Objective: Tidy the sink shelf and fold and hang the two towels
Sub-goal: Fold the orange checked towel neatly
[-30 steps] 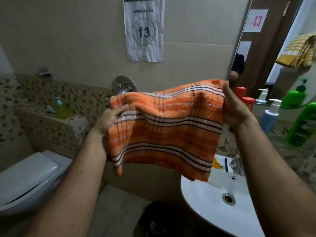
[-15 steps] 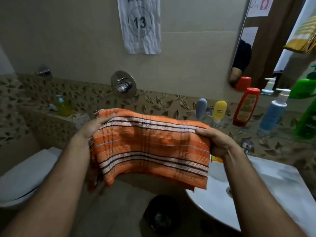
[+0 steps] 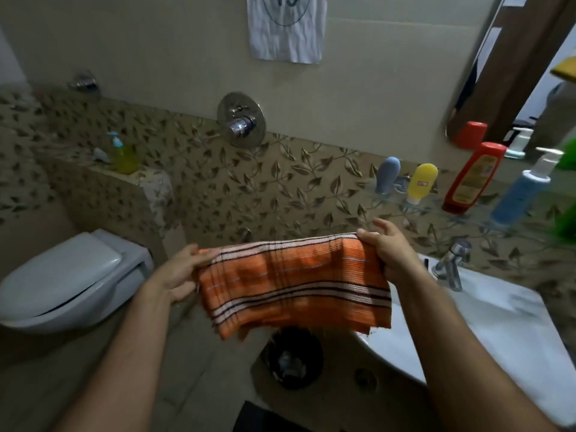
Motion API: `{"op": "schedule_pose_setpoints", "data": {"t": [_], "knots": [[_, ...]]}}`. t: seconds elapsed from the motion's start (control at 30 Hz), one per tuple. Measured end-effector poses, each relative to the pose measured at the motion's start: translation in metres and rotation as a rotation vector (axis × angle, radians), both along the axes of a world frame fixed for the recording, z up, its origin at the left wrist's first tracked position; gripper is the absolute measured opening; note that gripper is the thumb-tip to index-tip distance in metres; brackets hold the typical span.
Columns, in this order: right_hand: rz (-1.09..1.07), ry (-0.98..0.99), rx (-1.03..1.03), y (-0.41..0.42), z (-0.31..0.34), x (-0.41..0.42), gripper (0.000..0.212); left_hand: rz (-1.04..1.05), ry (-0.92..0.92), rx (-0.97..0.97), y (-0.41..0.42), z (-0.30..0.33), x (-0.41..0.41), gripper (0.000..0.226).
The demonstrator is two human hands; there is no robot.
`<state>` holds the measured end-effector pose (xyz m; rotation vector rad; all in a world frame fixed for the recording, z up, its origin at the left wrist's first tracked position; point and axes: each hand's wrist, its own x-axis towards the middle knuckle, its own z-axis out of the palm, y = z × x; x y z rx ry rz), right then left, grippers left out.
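1. Orange striped towel (image 3: 293, 285): folded, held in the air between both hands, its lower edge hanging in front of the rim of the white sink (image 3: 486, 335) and above a dark round bin (image 3: 294, 358) on the floor.
2. Left hand (image 3: 180, 272): grasps the towel's left upper corner, thumb on top, fingers underneath.
3. Right hand (image 3: 385, 249): pinches the towel's right upper corner; the index finger is raised off the cloth.
4. Glass sink shelf (image 3: 467, 218): fixed to the leaf-patterned tiles above the chrome tap (image 3: 450, 265). From left to right it carries a grey-blue tube (image 3: 387, 174), a yellow tube (image 3: 421, 182), a red bottle (image 3: 472, 179) and a blue pump bottle (image 3: 522, 190), all tilted in this wide-angle view.
5. Mirror (image 3: 511, 73): upper right, behind the shelf; a yellow cloth (image 3: 565, 68) shows at its edge.
6. Wall valve (image 3: 240, 120): chrome, centre of the wall, below a paper sign (image 3: 286, 29).
7. Toilet (image 3: 67, 282): lid closed, lower left; a yellow-green pump bottle (image 3: 123, 154) stands on the ledge above it.
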<state>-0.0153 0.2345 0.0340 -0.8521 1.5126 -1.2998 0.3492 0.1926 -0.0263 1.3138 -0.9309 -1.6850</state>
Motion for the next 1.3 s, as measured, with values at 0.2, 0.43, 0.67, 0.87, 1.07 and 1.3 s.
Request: {"op": "schedule_pose_setpoints", "data": {"t": [0.2, 0.43, 0.67, 0.87, 1.07, 1.3], "knots": [[0.115, -0.011, -0.033, 0.005, 0.004, -0.015, 0.037, -0.085, -0.519, -0.174, -0.011, 0.011, 0.003, 0.114], [0.316, 0.378, -0.127, 0.014, 0.009, -0.026, 0.059, 0.237, -0.396, -0.289, -0.022, 0.04, 0.001, 0.079], [0.131, 1.077, -0.309, 0.022, 0.011, -0.034, 0.018, 0.281, -0.485, -0.601, -0.023, 0.057, -0.013, 0.051], [0.085, 1.237, -0.25, 0.016, 0.015, -0.053, 0.022, 0.214, -0.775, -0.788, -0.032, 0.073, -0.025, 0.038], [0.265, 0.434, -0.28, 0.024, 0.039, -0.072, 0.017, 0.159, -1.029, -0.893, -0.048, 0.074, -0.032, 0.018], [0.129, 0.573, -0.386, -0.001, 0.059, -0.082, 0.009, -0.024, -0.95, -0.848, -0.062, 0.047, -0.055, 0.013]]}}
